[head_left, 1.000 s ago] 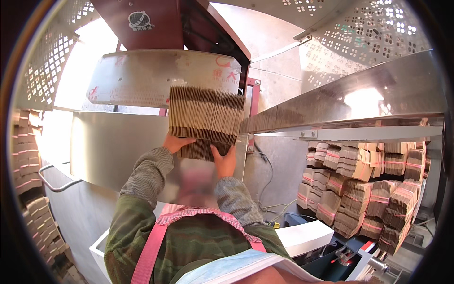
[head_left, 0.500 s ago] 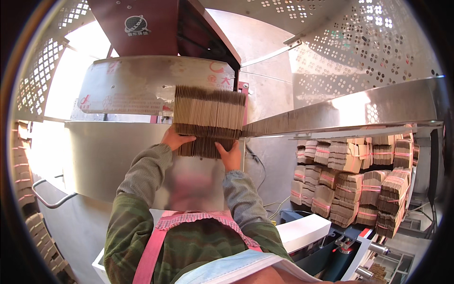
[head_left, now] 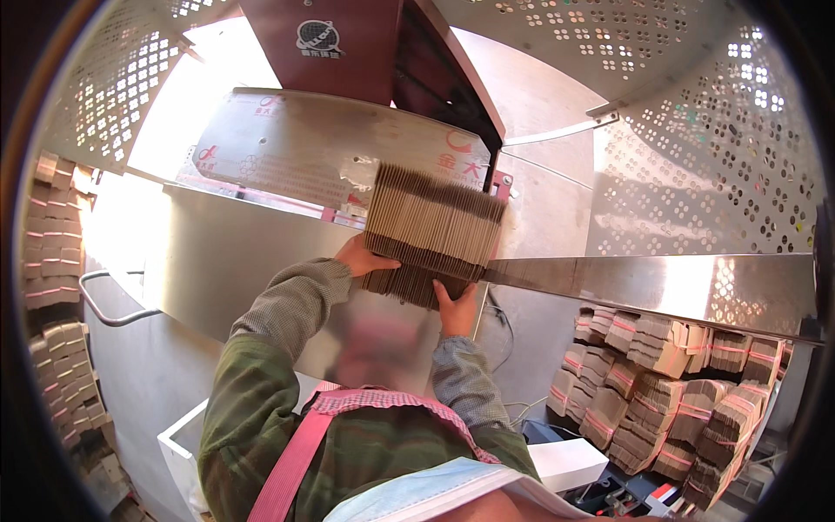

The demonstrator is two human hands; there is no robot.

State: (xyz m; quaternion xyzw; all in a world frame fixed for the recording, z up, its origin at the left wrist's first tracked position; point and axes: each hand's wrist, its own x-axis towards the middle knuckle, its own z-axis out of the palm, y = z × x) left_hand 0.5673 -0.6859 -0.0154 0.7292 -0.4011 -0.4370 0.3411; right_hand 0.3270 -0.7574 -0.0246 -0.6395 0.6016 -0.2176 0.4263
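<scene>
clasped at its near end between left hand and right hand, the brown card stack sits on or just above the steel table; likely a squaring-up step; moving it calls for even pressure.

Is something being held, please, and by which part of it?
A brown stack, held at its near end: left hand on the left side, right hand on the right.
</scene>
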